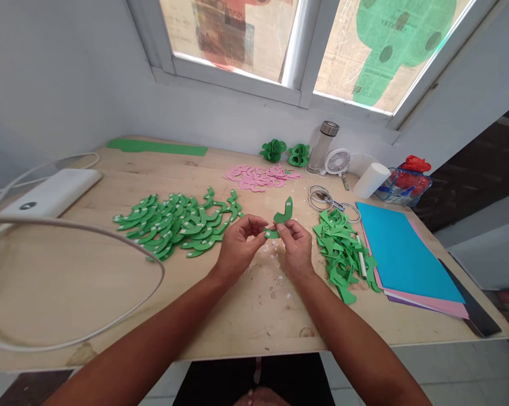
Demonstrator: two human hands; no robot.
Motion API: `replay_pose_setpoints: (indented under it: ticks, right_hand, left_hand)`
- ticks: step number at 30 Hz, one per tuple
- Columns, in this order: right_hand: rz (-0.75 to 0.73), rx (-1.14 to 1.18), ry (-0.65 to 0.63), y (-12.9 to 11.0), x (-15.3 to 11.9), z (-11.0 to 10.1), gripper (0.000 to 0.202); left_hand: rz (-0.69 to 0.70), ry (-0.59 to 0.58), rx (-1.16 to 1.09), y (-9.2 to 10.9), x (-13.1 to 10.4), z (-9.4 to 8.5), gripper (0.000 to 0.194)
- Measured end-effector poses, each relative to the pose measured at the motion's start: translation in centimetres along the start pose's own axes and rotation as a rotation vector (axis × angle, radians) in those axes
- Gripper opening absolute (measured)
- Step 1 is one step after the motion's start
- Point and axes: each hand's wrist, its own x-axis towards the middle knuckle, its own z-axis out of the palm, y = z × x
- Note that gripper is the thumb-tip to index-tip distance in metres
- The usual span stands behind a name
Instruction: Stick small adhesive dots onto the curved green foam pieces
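Note:
In the head view my right hand pinches a curved green cut-out that bears small white squares, with one end pointing up. My left hand has thumb and fingers closed at the cut-out's lower left end, where another white square shows. Whether this lower part is a second piece I cannot tell. Left of my hands spreads a pile of curved green cut-outs with white squares on them. Several tiny white squares are scattered on the table below my hands.
Green scraps and a white pen lie at right, beside blue sheets. Scissors and pink cut-outs lie farther back. A bottle and small fan stand near the wall. A white cable loops at left.

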Motion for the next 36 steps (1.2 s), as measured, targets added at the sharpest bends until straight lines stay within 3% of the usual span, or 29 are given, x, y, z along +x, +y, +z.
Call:
replay_pose_setpoints:
  ticks: [7, 14, 29, 36]
  right_hand:
    - [0.003, 0.011, 0.0, 0.08, -0.01, -0.06, 0.015]
    - [0.014, 0.026, 0.007, 0.04, 0.02, 0.03, 0.017]
    - [-0.014, -0.032, 0.048, -0.18, 0.04, -0.04, 0.016]
    - [-0.026, -0.065, 0.061, -0.3, 0.04, 0.0, 0.018]
  left_hand:
    - [-0.326, -0.125, -0.404, 0.38, 0.75, -0.62, 0.019]
    - [-0.454, -0.135, -0.555, 0.45, 0.83, -0.74, 0.018]
    - [-0.352, -0.185, -0.423, 0.45, 0.91, -1.03, 0.016]
    - [-0.298, -0.149, -0.3, 0.76, 0.76, -0.95, 0.021]
